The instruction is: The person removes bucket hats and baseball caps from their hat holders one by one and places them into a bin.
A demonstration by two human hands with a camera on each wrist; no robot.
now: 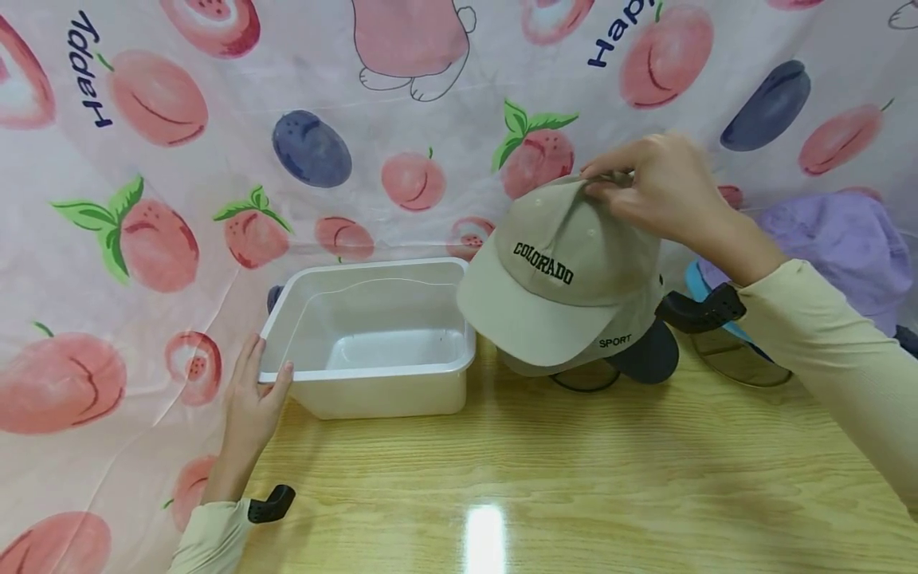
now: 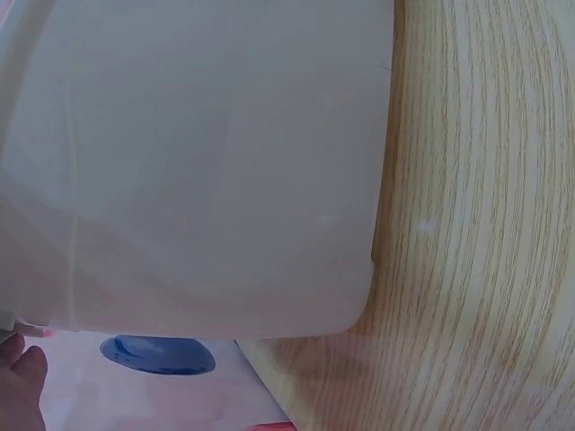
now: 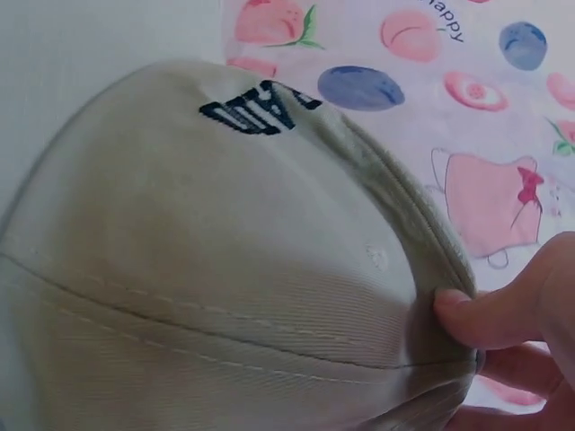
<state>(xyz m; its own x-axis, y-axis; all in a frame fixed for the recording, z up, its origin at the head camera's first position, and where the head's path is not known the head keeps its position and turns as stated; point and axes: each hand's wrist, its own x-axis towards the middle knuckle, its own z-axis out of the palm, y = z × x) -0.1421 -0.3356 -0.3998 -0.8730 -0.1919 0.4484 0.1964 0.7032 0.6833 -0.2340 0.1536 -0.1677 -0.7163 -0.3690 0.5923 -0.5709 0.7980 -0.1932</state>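
A pale cloth (image 1: 387, 131) printed with fruit, including 3 leafy strawberries (image 1: 159, 243) in the head view, borders the wood-grain surface (image 1: 387, 494). At the right, a purple hat (image 1: 849, 243) sits beside a blue-edged visor (image 1: 742, 363).

Left hand (image 1: 251, 396) straight-fingered, right hand (image 1: 661, 186) pinched

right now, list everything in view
table: 1, yellowish wood, bottom
cloth: 1, pink-white, behind table
bin: 1, off-white, on table
COLORADO cap: 1, beige, right of bin
SPORT cap: 1, beige, overlapped by COLORADO cap
brim: 1, dark, beside SPORT cap
thin loop: 1, black, below SPORT cap
visor: 1, blue with tinted brim, at right
hat: 1, purple, far right
unclear object: 1, dark, right edge
wrist devices: 2, black, on wrists
sleeves: 2, cream, both arms
left hand: 1, bare, at bin's corner
right hand: 1, bare, pinching COLORADO cap
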